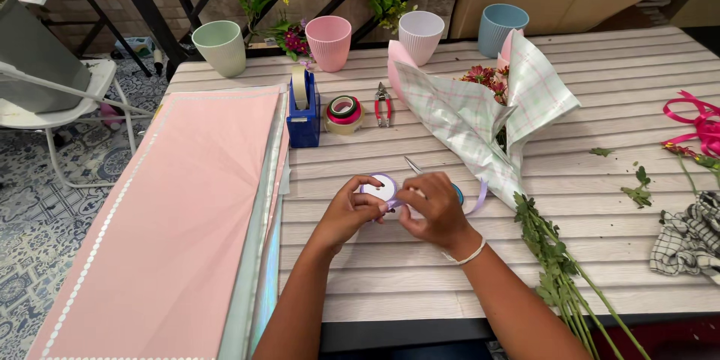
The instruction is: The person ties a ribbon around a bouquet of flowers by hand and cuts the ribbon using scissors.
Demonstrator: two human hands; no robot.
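Wooden slats form the table, which carries everything in view. Largest item on it is a stack of pink wrapping sheets, lying at the left with its long axis running from near to far. A bouquet wrapped in checked paper lies at centre right; its long axis is diagonal, blooms at the far end, green stems trailing toward the near right edge. Four ribbed pots stand along the far edge. A blue tape dispenser, stacked tape rolls and small pliers sit far of the hands, well apart from them.

A lilac ribbon spool is held just above the table at near centre, between both hands. The left hand is clamped on the spool's left and near rim, fingers curled round it. The right hand touches the spool from the right, fingertips pinched together at its edge; what they pinch cannot be made out. A loose ribbon tail loops right of that hand, toward the bouquet's wrapped neck, which lies nearer the right hand than the left.

Scissors show only a blade tip and a sliver of blue handle; the right hand hides the remainder. A checked cloth and pink ribbon are cut off at the right edge.
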